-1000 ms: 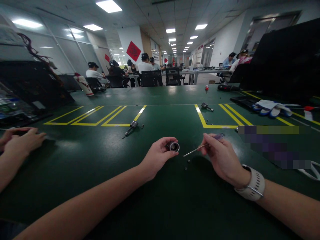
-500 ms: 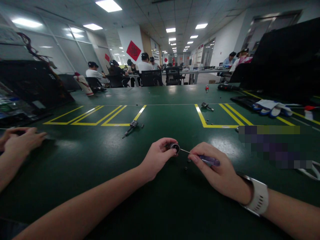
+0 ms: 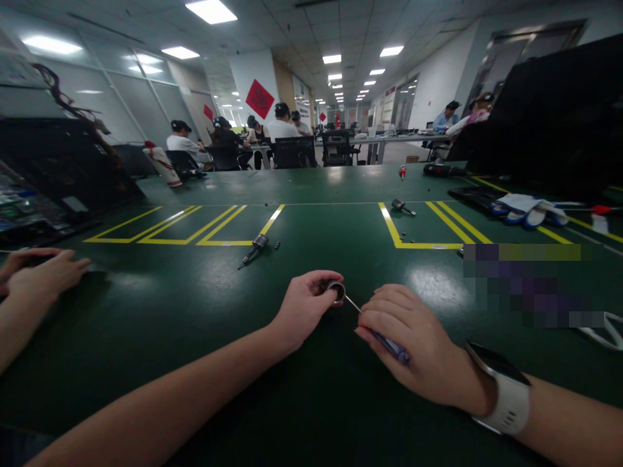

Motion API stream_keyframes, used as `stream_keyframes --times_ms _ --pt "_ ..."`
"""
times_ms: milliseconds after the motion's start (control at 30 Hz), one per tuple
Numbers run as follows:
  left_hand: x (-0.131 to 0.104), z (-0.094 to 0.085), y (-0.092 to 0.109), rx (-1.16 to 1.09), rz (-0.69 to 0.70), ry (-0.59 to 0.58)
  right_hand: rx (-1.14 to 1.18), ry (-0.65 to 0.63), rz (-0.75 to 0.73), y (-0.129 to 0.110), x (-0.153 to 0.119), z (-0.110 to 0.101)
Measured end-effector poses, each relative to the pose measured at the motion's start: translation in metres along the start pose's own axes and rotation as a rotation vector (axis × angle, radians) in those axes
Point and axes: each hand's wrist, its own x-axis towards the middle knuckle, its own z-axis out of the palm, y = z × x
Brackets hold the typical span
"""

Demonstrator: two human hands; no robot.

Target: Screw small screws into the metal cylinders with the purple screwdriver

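My left hand (image 3: 306,305) grips a round metal ring-shaped part (image 3: 335,291) between thumb and fingers, its open face turned toward me. My right hand (image 3: 406,337) is closed around a screwdriver (image 3: 394,348) with a purple translucent handle. The thin shaft points up and left, its tip at the ring's right edge. Whether the tip touches the ring I cannot tell. Left of my hands a metal shaft part (image 3: 256,249) lies beside a small piece (image 3: 277,245). Another shaft part (image 3: 403,207) rests farther back on the right.
The green table (image 3: 195,337) carries yellow tape outlines. Another person's hands (image 3: 43,275) are at the far left. Gloves (image 3: 528,209), a black power tool (image 3: 442,170) and a red-tipped item (image 3: 402,171) lie to the right and back. A bottle (image 3: 163,165) stands back left.
My right hand has turned, with the screwdriver's handle now lower and nearer me and its shaft steeper. The ring in my left hand has shifted slightly left. Small pieces beneath are now covered.
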Motion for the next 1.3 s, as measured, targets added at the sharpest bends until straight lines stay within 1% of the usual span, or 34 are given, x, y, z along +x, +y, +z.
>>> stream_keyframes --times_ms 100,333,633,933,1200,1300 --pt "0.0006 -0.0002 -0.0013 -0.003 0.007 0.006 -0.030 -0.008 -0.015 -0.0008 0.0012 0.0008" --pt "0.0003 0.0007 -0.0018 0.014 0.005 0.001 -0.017 -0.034 -0.031 -0.0001 0.0005 0.0004" --pt "-0.0007 0.0021 -0.0020 0.011 0.014 -0.016 -0.074 -0.011 -0.061 -0.0005 -0.0009 0.0034" --pt "-0.0018 0.0027 0.0037 0.020 -0.019 -0.009 -0.030 -0.001 -0.065 0.0012 -0.0035 0.0022" --pt "-0.0025 0.0023 0.0033 0.019 -0.030 -0.021 -0.037 0.000 -0.073 0.0004 -0.0027 0.0020" --pt "-0.0026 0.0025 0.0030 -0.007 -0.020 -0.024 -0.050 0.031 -0.084 0.0006 -0.0026 0.0034"
